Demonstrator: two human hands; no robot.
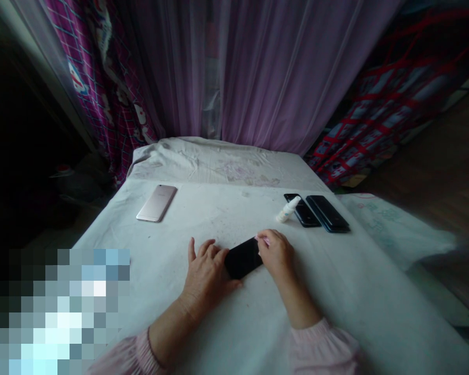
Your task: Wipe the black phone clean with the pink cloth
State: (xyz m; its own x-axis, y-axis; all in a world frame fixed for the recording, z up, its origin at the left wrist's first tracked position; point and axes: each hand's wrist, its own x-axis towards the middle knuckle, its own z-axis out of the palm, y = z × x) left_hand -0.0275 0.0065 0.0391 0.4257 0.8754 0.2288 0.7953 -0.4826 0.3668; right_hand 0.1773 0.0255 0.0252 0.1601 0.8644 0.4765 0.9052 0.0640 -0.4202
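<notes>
A black smartphone (242, 259) lies slantwise on the white-covered table, its dark face up. My left hand (206, 271) grips its left end, thumb along the near edge and some fingers raised off it. Over the phone's right end, my right hand (275, 253) is closed on a small pink cloth (262, 238), most of it hidden by the fingers. Beyond my right hand is a white spray bottle (287, 210). It stands partly in front of a dark phone (307, 215).
To the right, more dark phones (328, 212) lie stacked. A rose-gold phone (157, 203) rests face down at the far left of the table (219, 208). Purple curtains (273, 73) hang behind. The lower left is pixelated.
</notes>
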